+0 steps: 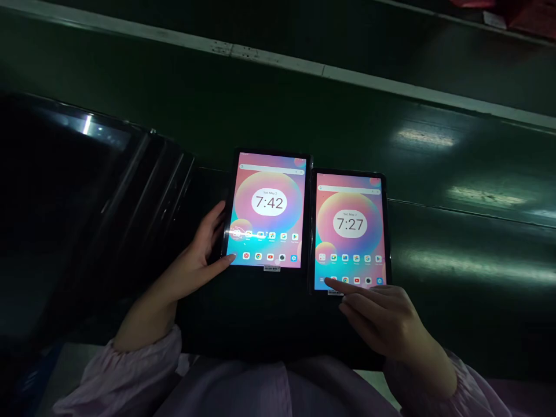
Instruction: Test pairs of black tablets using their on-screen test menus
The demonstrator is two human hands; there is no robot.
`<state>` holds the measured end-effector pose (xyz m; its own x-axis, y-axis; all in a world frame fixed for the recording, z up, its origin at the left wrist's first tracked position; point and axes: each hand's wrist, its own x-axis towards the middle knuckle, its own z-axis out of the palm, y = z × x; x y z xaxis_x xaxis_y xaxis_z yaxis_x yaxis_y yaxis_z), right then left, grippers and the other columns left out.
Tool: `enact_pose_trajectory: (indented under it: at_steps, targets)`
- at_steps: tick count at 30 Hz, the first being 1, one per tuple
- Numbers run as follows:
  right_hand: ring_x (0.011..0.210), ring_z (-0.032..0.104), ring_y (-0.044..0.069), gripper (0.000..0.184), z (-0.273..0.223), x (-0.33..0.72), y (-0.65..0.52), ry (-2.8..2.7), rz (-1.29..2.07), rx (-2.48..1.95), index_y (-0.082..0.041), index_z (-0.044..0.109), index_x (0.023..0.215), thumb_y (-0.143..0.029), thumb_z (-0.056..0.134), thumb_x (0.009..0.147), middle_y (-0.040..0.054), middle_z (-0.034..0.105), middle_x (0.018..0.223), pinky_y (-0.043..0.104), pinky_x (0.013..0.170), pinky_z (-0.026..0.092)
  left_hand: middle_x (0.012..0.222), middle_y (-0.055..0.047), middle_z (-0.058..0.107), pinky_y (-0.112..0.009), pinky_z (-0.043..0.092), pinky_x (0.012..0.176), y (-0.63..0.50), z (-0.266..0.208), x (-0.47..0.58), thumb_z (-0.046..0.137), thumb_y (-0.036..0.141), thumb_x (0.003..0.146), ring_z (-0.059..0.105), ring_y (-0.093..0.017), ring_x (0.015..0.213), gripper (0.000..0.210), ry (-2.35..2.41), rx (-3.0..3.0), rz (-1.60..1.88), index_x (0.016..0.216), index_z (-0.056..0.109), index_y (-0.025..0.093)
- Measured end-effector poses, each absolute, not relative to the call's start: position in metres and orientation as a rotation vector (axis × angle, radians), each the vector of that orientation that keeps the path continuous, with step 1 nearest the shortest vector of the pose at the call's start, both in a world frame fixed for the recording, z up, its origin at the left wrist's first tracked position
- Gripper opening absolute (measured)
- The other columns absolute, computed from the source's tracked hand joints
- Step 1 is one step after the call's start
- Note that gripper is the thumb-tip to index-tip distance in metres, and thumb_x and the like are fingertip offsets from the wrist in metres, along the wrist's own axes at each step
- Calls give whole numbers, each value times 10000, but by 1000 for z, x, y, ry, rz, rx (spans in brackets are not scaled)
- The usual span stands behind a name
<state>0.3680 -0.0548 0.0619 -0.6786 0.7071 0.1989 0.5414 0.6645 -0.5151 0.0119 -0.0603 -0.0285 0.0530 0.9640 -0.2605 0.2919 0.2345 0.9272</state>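
Note:
Two lit tablets lie side by side in front of me, both showing a pink and blue home screen. The left tablet [269, 217] reads 7:42, and its lower left side is in my left hand [200, 250], the thumb over the front corner and the other fingers along the edge, partly hidden. The right tablet [350, 243] reads 7:27 and sits slightly lower. My right hand [386, 315] has its index finger stretched out at the bottom left icon of that screen, the other fingers loosely bent and holding nothing. A small barcode label [271, 269] sticks out below the left tablet.
A stack of dark, glossy slabs [130, 174] stands close on the left. Beyond the tablets, a pale strip [278, 61] crosses the dark green bench surface [456, 243]. Something red [530, 20] shows at the top right corner.

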Motion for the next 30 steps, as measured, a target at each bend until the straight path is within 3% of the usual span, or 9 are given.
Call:
enact_pose_trajectory:
  at_steps: [6,15,22,30]
  targets:
    - [490,691,95,303,62,369,-53,-2505,593,-985,-201,797,984,-144,528,1112,61,869,1062,251,436,519,1851,-46,203,-647,250,1338,-62,-35,7,759,552,904,183,-374,1699,975,1432,1273,865,1723,248,417]
    - [531,721,102,329,62,364,-47,-2519,602,-968,-188,764,938,-165,502,1135,38,871,976,261,445,522,1840,-34,242,-629,302,1328,-61,-29,12,778,531,890,203,-380,1694,958,1467,1229,842,1707,291,421]
    - [447,624,76,356,62,363,-44,-2505,653,-945,-179,757,854,-173,530,1128,36,862,901,242,424,489,1840,-59,243,-622,268,1336,-59,-22,8,814,458,881,146,-377,1702,974,1470,1191,791,1705,299,391]
    - [392,588,54,440,71,375,-28,-2382,470,-1101,-192,666,666,-121,556,1086,28,864,884,192,389,482,1830,-46,275,-671,314,1288,-64,-27,10,860,579,842,228,-415,1679,948,1531,1156,863,1665,415,430]
